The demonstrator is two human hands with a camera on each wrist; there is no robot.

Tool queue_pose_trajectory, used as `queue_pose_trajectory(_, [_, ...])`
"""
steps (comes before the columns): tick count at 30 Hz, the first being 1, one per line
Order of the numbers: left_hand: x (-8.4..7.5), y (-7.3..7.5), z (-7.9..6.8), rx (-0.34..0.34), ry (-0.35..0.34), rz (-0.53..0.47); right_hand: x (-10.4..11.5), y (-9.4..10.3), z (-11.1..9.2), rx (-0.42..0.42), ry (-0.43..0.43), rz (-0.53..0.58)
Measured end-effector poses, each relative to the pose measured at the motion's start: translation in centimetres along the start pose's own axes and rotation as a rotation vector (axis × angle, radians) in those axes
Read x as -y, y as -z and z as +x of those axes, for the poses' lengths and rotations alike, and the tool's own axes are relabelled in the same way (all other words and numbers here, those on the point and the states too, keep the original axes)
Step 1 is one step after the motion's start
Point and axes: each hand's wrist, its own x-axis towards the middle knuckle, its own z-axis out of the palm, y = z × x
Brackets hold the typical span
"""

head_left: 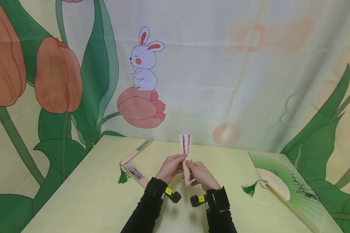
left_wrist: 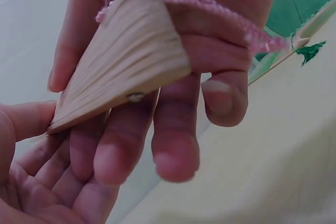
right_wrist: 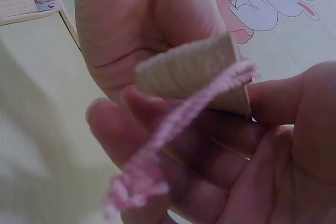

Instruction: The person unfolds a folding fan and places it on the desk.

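A folding fan (head_left: 185, 149), folded up, stands roughly upright between both hands, its pale wooden sticks downward and its patterned leaf upward. My left hand (head_left: 169, 168) pinches its left side between thumb and fingers. The right hand (head_left: 202, 174) grips the lower sticks, thumb in front and fingers behind. In the left wrist view the bunched wooden sticks (left_wrist: 126, 56) spread in a slight wedge, with a small metal rivet (left_wrist: 136, 97) near their end. A pink cord (right_wrist: 181, 116) hangs from the rivet end in the right wrist view.
To the left lie two folded fans, one green-leafed (head_left: 137, 151) and one with a dark pattern (head_left: 135, 172), beside a green tassel (head_left: 123, 176). An opened green fan (head_left: 291, 187) with its own tassel (head_left: 250, 190) lies at the right edge. A printed curtain (head_left: 192, 81) hangs behind the table.
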Motion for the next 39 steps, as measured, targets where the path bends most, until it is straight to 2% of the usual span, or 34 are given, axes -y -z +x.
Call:
queue_pose_trajectory(12, [0.21, -0.60, 0.24, -0.082, 0.003, -0.020, 0.06, 0.43, -0.37, -0.044, -0.035, 0.053])
queue_pose_trajectory(22, [-0.16, -0.48, 0.18, -0.043, 0.026, 0.045, 0.23, 0.39, -0.33, -0.114, -0.059, 0.085])
queue_pose_trajectory(27, [-0.23, -0.32, 0.09, -0.054, 0.019, 0.083, 0.05, 0.48, -0.20, -0.123, -0.059, 0.073])
queue_pose_trajectory(33, [-0.24, -0.06, 0.14, -0.039, 0.008, 0.069, -0.15, 0.67, -0.10, -0.153, -0.061, 0.070])
queue_pose_trajectory(39, [-0.36, 0.11, 0.06, -0.038, 0.004, 0.073, -0.08, 0.74, -0.23, -0.144, -0.057, 0.081])
